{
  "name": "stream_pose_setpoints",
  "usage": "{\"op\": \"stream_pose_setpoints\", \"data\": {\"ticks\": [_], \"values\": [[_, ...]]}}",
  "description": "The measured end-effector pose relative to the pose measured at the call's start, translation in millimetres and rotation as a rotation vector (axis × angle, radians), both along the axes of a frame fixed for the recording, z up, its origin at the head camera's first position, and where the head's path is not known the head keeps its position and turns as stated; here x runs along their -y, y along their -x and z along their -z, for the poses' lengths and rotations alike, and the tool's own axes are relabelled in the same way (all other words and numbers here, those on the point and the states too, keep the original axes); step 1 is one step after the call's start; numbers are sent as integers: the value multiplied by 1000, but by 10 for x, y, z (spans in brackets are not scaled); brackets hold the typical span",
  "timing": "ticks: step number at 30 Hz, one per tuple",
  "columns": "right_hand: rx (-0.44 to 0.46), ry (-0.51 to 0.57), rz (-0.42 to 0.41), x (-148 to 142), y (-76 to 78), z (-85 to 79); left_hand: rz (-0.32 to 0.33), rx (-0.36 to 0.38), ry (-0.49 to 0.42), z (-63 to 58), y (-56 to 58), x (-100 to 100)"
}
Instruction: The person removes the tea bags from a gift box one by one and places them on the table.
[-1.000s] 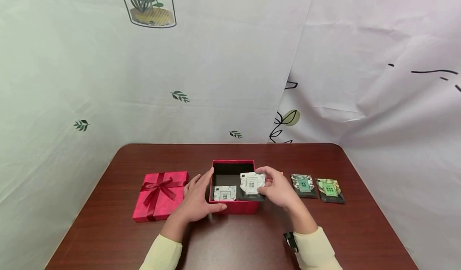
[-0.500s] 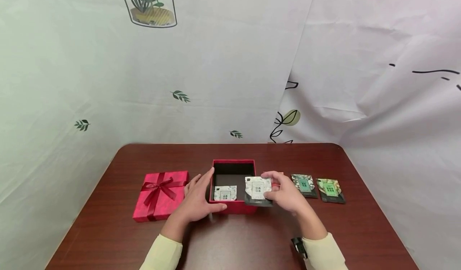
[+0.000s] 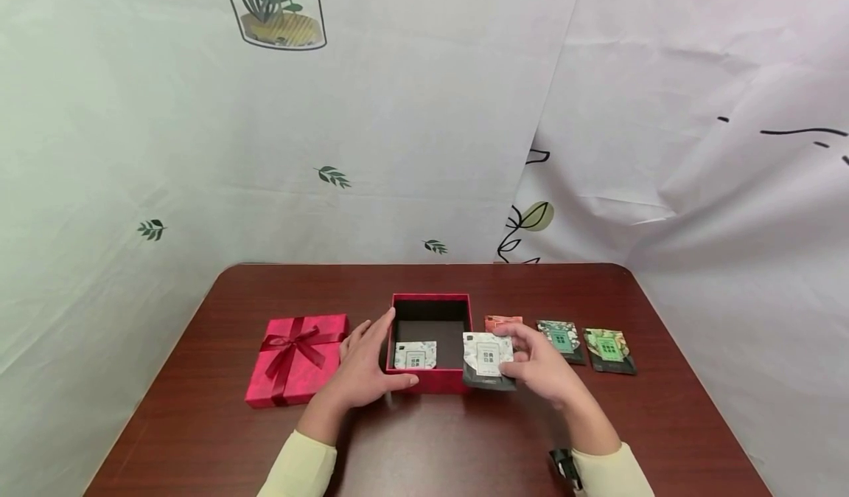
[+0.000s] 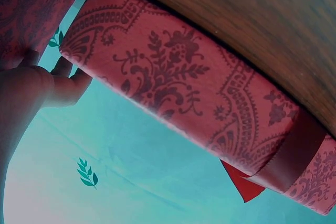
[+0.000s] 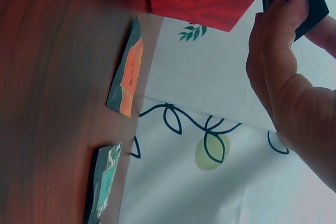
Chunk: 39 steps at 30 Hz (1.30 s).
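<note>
Between its thumb and fingers my right hand (image 3: 540, 364) pinches a white and black tea sachet (image 3: 488, 357), held over the near right corner of the red gift box (image 3: 431, 383). In the right wrist view the sachet's dark back (image 5: 310, 3) shows a barcode. My left hand (image 3: 361, 368) rests along the box's left side, fingers spread and thumb at the front rim. Inside the box, at its near left, lies another white sachet (image 3: 416, 355); the rest of the dark box floor is bare.
Left of the box lies its red lid (image 3: 296, 360) with a ribbon bow. To the right are an orange sachet (image 3: 502, 321), partly hidden by my hand, a teal-labelled sachet (image 3: 560, 341) and a green-labelled sachet (image 3: 609, 351), all on the brown table (image 3: 424, 445).
My right hand has moved the white sachet right and nearer to me, from above the box's inside to its near right corner. The orange sachet shows more. My left hand stays put.
</note>
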State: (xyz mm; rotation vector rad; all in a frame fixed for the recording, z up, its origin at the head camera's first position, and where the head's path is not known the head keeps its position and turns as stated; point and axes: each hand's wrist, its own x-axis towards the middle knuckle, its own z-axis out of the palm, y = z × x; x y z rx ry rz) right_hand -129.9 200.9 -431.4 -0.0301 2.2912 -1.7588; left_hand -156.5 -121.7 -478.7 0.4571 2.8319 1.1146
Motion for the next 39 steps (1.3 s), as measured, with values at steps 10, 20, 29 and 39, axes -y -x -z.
{"op": "stream_pose_setpoints", "data": {"ticks": [10,20,29,39], "values": [[-22,80,-44,-92,-100,31,-1,12,-6,-29,6,-5],[3,116,-65,-151,-184,51,-3,21,-5,-26,0,-3],[-18,94,-59,-222,-252,60,-8,26,-17,-28,-3,-7],[12,26,-78,-279,-309,151,-6,28,-14,-36,-12,-10]]}}
